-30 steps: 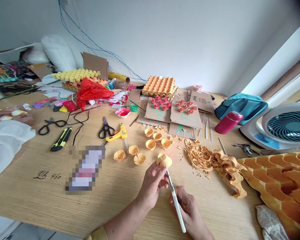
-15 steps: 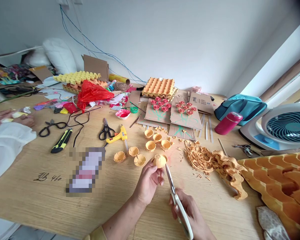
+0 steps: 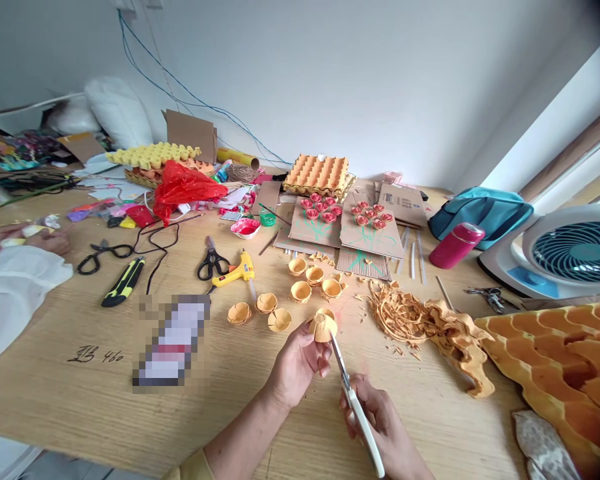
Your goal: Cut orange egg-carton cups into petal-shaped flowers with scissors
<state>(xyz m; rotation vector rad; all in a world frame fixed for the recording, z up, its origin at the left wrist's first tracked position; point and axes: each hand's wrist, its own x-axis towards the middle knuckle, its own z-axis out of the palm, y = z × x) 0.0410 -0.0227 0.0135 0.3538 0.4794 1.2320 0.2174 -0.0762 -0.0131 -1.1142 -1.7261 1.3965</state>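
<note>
My left hand (image 3: 297, 360) pinches a small orange egg-carton cup (image 3: 323, 327) above the wooden table (image 3: 80, 400). My right hand (image 3: 383, 427) grips white-handled scissors (image 3: 356, 403), whose blades point up and touch the cup's lower edge. Several cut orange cups (image 3: 280, 320) lie on the table just beyond my hands. A heap of orange trimmings (image 3: 405, 313) lies to the right of them.
A cut egg tray (image 3: 555, 367) fills the right foreground. Black scissors (image 3: 211, 259), a yellow glue gun (image 3: 236, 270), a utility knife (image 3: 124, 280), a red bottle (image 3: 457, 245) and a fan (image 3: 570, 250) lie around. Another person's hands and white sleeve (image 3: 15, 273) rest at the left edge.
The cup has turned in my left hand, and the scissors, briefly drawn back, have come up to its edge again.
</note>
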